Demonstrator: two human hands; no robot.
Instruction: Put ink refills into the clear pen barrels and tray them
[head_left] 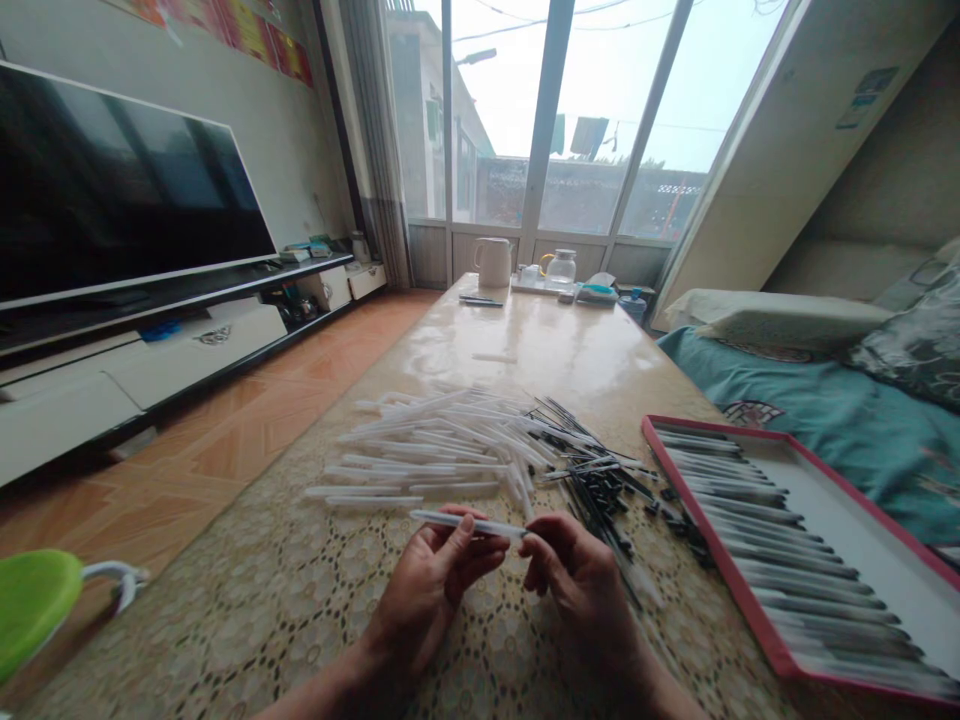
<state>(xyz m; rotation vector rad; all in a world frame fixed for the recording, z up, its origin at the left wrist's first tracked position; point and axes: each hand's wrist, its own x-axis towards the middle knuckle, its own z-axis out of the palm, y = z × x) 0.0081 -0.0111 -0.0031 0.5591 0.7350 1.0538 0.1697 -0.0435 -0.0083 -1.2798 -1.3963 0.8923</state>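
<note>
My left hand [442, 575] is closed around a translucent white pen barrel [466, 521], which lies nearly level between thumb and fingers. At the barrel's right end, where a dark tip shows, the fingers of my right hand [574, 570] pinch together; they partly hide what they grip. Just beyond both hands is a heap of similar white barrels [427, 440]. Beside it, to the right, lie thin dark pen refills [555, 425] and a pile of small black pen parts [600, 487].
A red-rimmed tray [720, 580] holds a row of pens [795, 540] at the right. On the far end of the patterned table [247, 580] stand a beige jug [493, 262] and a glass pitcher [560, 268]. A green stool [37, 605] is at the left.
</note>
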